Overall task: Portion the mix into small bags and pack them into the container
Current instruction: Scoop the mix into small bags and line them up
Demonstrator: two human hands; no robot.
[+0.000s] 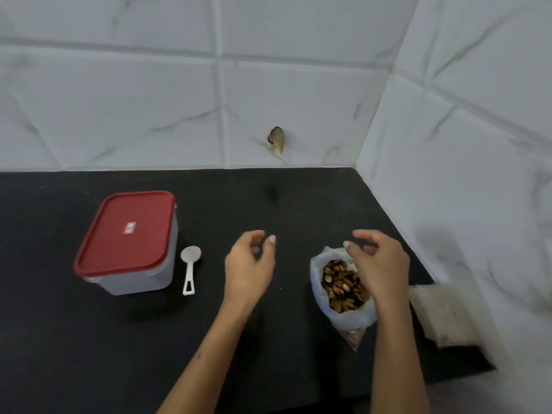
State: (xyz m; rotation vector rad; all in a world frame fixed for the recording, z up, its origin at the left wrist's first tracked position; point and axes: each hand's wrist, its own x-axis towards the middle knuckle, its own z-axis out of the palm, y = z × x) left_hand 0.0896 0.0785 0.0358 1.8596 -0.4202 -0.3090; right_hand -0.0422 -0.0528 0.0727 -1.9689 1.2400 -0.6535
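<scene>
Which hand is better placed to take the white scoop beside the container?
Probably the left hand: it hovers empty, just right of the scoop lying by the red-lidded container. The right hand is farther away, over the open bag of mix.

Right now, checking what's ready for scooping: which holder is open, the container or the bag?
The bag of mix: its mouth gapes open, while the container wears its red lid.

Black countertop (268,339) bearing lidded container (128,243), white scoop (190,268), open bag of mix (340,285).
</scene>
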